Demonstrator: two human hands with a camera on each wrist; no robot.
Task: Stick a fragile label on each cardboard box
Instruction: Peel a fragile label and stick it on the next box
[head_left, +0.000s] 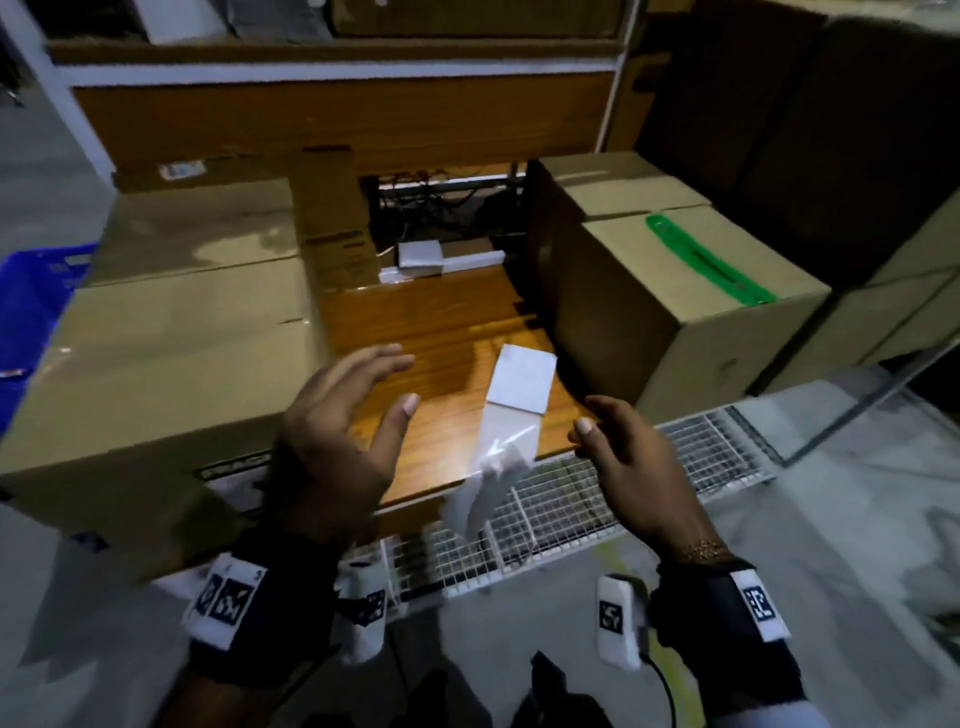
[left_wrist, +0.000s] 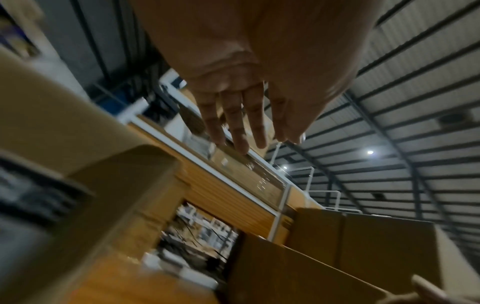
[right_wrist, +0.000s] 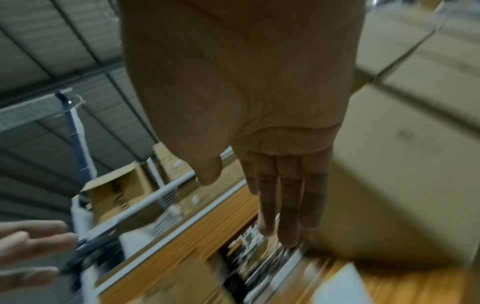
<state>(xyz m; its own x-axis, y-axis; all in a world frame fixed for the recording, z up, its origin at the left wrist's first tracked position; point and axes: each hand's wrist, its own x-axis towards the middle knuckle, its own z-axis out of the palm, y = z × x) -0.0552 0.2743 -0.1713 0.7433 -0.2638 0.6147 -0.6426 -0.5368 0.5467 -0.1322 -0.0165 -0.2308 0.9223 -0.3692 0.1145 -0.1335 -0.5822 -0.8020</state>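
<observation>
A large cardboard box (head_left: 156, 364) stands on the left of the wooden table (head_left: 431, 322). A printed label (head_left: 234, 467) on its front face is partly hidden by my left wrist. A smaller box (head_left: 675, 312) with green tape stands on the right. A white stack of labels (head_left: 522, 379) lies on the table between them. My left hand (head_left: 402, 382) (left_wrist: 267, 142) and right hand (head_left: 589, 415) (right_wrist: 249, 193) hover over the table's front edge with straight fingers, holding nothing. A crumpled translucent sheet (head_left: 488, 483) hangs between them, and neither hand touches it.
A white wire-mesh rack (head_left: 623, 483) juts out below the table's front edge. A blue crate (head_left: 36, 301) sits at far left. More cardboard boxes (head_left: 883, 312) are stacked at right. A small white box (head_left: 421, 257) and cables lie at the back of the table.
</observation>
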